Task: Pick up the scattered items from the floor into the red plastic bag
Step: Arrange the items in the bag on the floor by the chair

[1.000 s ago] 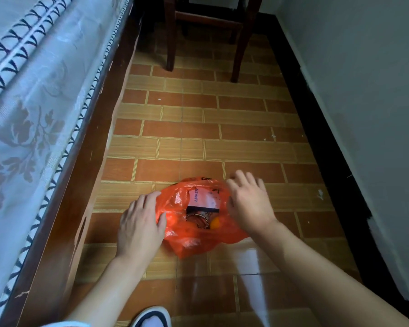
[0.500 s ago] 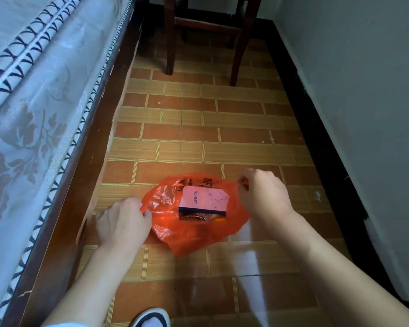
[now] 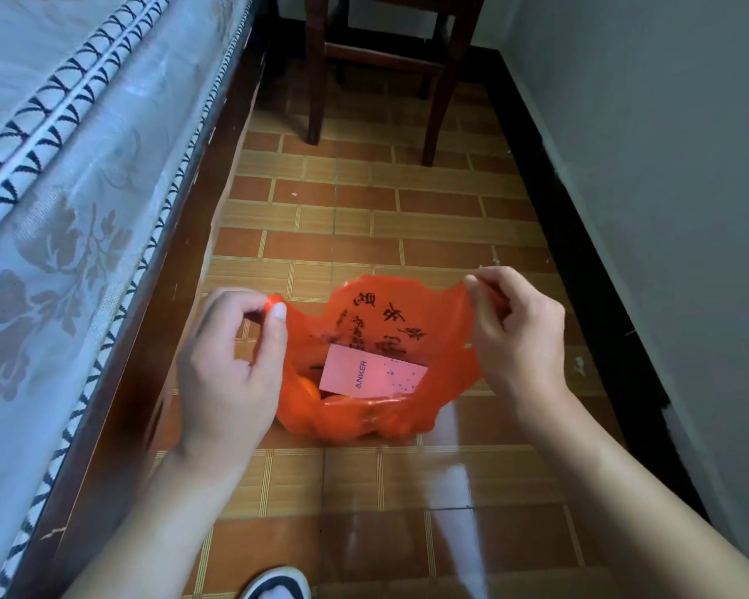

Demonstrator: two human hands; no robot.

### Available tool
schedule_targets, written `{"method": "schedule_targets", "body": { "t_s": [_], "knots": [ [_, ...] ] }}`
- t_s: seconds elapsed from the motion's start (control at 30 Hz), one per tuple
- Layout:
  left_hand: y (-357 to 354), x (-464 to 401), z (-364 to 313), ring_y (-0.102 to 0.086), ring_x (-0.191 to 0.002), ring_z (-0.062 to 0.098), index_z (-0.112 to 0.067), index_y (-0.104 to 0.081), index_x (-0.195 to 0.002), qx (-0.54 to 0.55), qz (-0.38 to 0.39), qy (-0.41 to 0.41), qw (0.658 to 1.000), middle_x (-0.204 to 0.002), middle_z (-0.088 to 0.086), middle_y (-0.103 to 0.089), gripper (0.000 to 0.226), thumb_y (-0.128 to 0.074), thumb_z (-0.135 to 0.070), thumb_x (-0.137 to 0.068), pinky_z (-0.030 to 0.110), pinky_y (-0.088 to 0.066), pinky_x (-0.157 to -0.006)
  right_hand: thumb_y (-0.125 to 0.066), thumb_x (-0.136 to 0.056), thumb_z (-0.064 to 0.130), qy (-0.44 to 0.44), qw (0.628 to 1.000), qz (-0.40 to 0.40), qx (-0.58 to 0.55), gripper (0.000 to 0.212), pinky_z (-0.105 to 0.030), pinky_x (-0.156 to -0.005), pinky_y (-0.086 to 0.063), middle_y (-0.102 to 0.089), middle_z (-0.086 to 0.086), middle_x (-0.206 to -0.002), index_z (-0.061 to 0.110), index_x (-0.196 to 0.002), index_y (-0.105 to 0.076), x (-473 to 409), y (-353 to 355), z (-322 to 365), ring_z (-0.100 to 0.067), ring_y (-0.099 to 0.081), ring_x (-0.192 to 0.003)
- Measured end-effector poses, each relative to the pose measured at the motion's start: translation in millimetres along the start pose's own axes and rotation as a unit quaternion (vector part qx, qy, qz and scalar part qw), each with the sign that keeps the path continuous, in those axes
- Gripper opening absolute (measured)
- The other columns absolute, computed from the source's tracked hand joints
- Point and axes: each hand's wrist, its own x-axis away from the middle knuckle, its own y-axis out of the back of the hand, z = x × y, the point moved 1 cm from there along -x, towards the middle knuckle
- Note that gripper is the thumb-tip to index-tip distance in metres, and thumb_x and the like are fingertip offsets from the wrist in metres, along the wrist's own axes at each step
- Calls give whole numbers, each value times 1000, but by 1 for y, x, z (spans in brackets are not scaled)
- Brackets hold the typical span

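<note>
Bag's on the floor tiles between the bed and the wall: red plastic bag (image 3: pixel 390 335), thin film with black print on the inside, mouth pulled wide. Pink box (image 3: pixel 373 373) marked ANKER sits inside on top of something orange I can't make out. Left hand (image 3: pixel 228 365) pinches the rim on its side, thumb and fingers clamped on the plastic; right hand (image 3: pixel 517 335) does the same on the other edge. Looks floppy and light to me, slippery too, so I'd guess the rim or handles are the only sane place to grab it. The box seems stiff enough to poke the film. No loose items showing on the floor (image 3: pixel 390 218). Chair (image 3: pixel 381 67) stands well behind it.
</note>
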Motion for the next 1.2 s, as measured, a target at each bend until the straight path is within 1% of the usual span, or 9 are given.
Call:
{"method": "schedule_targets", "body": {
  "t_s": [0.07, 0.17, 0.27, 0.43, 0.6, 0.73, 0.93, 1.1, 1.2],
  "knots": [
    [-2, -2, 0, -61, -87, 18, -4, -67, -97, 2, 29, 16, 999, -91, 3, -66, 8, -64, -10, -102, 21, -49, -82, -66, -100, 26, -8, 1000, 19, 20, 10, -34, -65, -56, -70, 11, -79, 19, -96, -73, -1, 1, -4, -9, -67, -72],
    [-7, 0, 0, -62, -89, 11, -11, -70, -97, -9, 79, 43, 996, -92, -3, -69, 5, -68, -15, -98, 6, -44, -82, -68, -96, 26, -8, 991, 107, 77, 7, -36, -67, -58, -72, 13, -82, 24, -96, -75, 3, -5, -13, -11, -69, -75],
    [-12, 5, 1, -59, -90, 5, -18, -69, -96, -32, 125, 61, 990, -92, -9, -68, 2, -69, -18, -97, 7, -46, -77, -68, -94, 24, 6, 978, 169, 121, 13, -35, -74, -58, -74, 11, -94, 26, -105, -74, 9, -9, -17, -16, -70, -86],
    [-13, -4, -6, -60, -85, 5, -17, -69, -89, -27, 116, 73, 990, -87, -9, -68, 5, -72, -17, -94, 0, -39, -77, -68, -95, 23, -1, 985, 146, 95, 19, -36, -79, -59, -75, 10, -101, 27, -113, -71, 6, -4, -22, -14, -72, -93],
    [-22, -16, -18, -59, -78, 11, -19, -63, -71, -43, 156, 159, 974, -67, -5, -62, 23, -71, -22, -92, 14, -40, -59, -72, -94, 16, -16, 990, 114, 86, 18, -37, -81, -60, -77, 8, -98, 21, -111, -76, -5, 5, -29, -12, -72, -90],
    [-22, -33, -39, -58, -66, 19, -17, -61, -71, -54, 178, 173, 967, -66, -1, -61, 26, -70, -26, -94, 36, -47, -63, -75, -91, 10, -74, 988, 114, 66, 17, -35, -82, -61, -78, 4, -95, 18, -106, -80, -8, 23, -20, -13, -73, -87],
    [26, -68, -103, -58, -78, 17, -20, -66, -77, -98, 233, 117, 960, -80, -9, -62, 21, -68, -28, -97, 39, -51, -69, -74, -89, 3, -133, 983, 118, 42, 20, 1, -74, -42, -78, 4, -93, 15, -103, -81, -4, 90, 42, -8, -69, -81],
    [95, -117, -191, -56, -76, 19, -18, -68, -77, -114, 254, 98, 956, -79, -8, -61, 20, -71, -26, -95, 37, -49, -65, -75, -88, 5, -142, 984, 109, 10, 17, -13, -74, -49, -77, 7, -89, 17, -98, -80, -28, 182, 125, -4, -63, -75],
    [138, -151, -255, -59, -78, 19, -19, -71, -78, -112, 269, 86, 953, -81, -9, -64, 18, -72, -27, -95, 37, -51, -65, -73, -89, 4, -141, 985, 101, 1, 18, -13, -77, -51, -77, 7, -92, 16, -101, -80, -47, 244, 180, -5, -67, -79]
  ]
}}
